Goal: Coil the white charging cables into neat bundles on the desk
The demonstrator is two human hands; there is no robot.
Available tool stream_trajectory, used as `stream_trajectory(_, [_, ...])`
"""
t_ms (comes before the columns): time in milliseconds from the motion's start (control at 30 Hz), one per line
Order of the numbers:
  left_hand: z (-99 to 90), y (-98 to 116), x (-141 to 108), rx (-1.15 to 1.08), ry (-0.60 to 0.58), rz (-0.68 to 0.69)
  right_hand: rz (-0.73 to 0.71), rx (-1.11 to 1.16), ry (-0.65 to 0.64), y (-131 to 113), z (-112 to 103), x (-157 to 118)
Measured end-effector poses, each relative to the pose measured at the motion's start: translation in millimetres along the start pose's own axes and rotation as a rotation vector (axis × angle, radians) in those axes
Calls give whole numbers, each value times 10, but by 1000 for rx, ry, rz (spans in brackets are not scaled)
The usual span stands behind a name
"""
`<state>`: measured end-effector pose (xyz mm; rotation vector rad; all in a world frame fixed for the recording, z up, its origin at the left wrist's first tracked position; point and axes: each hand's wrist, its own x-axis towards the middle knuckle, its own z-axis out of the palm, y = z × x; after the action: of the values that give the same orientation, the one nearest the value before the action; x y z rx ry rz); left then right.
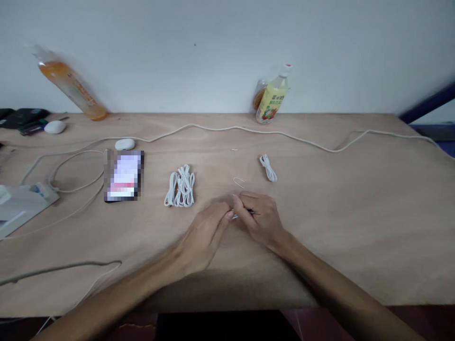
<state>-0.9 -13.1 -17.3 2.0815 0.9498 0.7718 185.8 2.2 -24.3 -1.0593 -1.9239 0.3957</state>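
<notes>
Close together above the middle of the wooden table, my left hand (209,229) and my right hand (261,215) are both closed. Between their fingertips shows a bit of a thin white cord-like piece (235,217); the fingers hide most of it. Just beyond my hands lies a thin white bent tie (238,181). To the left rest several white cables (181,187), coiled side by side. One more coiled white cable (268,168) is on the right, apart from the hands.
A phone (124,175) with a lit screen and a white earbud case (124,144) lie left. A long white cord (213,128) crosses the back. An orange drink bottle (73,87) and a yellow-labelled bottle (273,100) lean by the wall. A white box (21,208) sits far left.
</notes>
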Motion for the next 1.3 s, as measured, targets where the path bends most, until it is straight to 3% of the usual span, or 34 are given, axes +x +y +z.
stream_trajectory(133, [46,-77,2,341,132,152,218,109,-30,-52,14,7])
stream_trajectory(267, [67,-83,28,712,247,338,336,199,-35,-71,23,-5])
stream_trajectory(500, [-25,-18,87,952,208,423,478,298,-101,-78,60,-66])
stream_trajectory(667, [-19,-61,90,906,140,390,429,266,-107,-70,58,-59])
stream_trajectory(867, [29,-72,40,732,101,301,21,4,-6,-23,3,-33])
stream_trajectory(967, [43,-51,-11,570,52,213,-114,-81,20,-5,-7,-31])
stream_trajectory(1133, [17,4,-40,279,-52,75,-168,-72,12,1,5,-31])
stream_trajectory(1300, [-14,26,-6,112,-67,46,-174,-115,40,19,22,-23])
